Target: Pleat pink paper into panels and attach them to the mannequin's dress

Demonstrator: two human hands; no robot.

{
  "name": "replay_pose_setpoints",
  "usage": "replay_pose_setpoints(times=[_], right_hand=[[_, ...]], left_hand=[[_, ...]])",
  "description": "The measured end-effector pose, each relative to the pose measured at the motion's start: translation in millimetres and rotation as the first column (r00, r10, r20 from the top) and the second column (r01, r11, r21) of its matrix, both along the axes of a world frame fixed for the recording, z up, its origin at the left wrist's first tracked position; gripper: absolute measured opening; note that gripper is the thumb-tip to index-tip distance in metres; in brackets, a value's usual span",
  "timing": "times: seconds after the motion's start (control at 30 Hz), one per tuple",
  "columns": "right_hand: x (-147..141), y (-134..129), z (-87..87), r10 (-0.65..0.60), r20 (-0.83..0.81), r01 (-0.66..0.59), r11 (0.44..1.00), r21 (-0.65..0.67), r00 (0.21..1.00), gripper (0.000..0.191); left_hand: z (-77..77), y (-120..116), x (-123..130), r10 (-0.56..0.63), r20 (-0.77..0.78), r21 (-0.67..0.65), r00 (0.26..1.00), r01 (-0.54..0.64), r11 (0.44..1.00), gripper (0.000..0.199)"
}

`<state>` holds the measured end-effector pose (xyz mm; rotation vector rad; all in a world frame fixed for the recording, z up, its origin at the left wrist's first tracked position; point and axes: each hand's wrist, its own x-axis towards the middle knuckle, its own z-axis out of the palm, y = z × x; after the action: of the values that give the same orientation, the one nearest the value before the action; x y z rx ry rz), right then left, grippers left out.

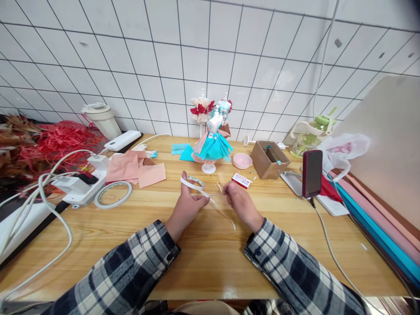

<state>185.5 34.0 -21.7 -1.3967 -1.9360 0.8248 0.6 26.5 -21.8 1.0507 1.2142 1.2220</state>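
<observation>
Over the middle of the table, my left hand (185, 208) is closed around a narrow roll of white tape (196, 186), with the thumb and a finger pinching it. A loose strip of tape (224, 213) trails from those fingertips down to the right. My right hand (242, 204) is just to the right, its fingers pressed together; what they hold, if anything, is too small to make out. A short pale strip (219, 187) shows beside its fingertips. Beyond both hands stands a small white dress form with a turquoise dress (215, 146).
Behind it are two more dressed forms (202, 108). A pink bowl (242, 160), a red-and-white box (242, 180) and a cardboard box (269, 159) stand to the right, near an upright phone (312, 174). Leftward lie pink fabric pieces (152, 174), a larger tape roll (129, 192) and a power strip (82, 192).
</observation>
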Motion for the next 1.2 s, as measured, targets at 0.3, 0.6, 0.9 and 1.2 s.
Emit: replay_pose_setpoints(times=[0.3,0.6,0.9,1.2], right_hand=[[-14,-13,10.2,0.079,0.296,-0.071,0.997,-0.039,0.952,0.047],[-16,-13,6.2,0.097,0.342,-0.084,0.995,-0.052,0.935,0.042],[-25,-17,0.2,0.079,0.253,-0.069,0.996,-0.049,0.964,0.034],[-28,-16,-8.1,0.069,0.208,-0.065,0.998,-0.027,0.976,0.031]], left_hand=[[3.7,-2,2,0.002,-0.157,0.038,0.988,0.004,0.999,0.124],[3.9,-5,5,0.005,-0.143,0.049,0.990,0.002,0.999,0.130],[5.3,-8,7,0.001,-0.204,0.069,0.979,0.013,0.998,0.126],[6.4,-10,9,0.013,-0.208,0.075,0.978,0.003,0.997,0.127]])
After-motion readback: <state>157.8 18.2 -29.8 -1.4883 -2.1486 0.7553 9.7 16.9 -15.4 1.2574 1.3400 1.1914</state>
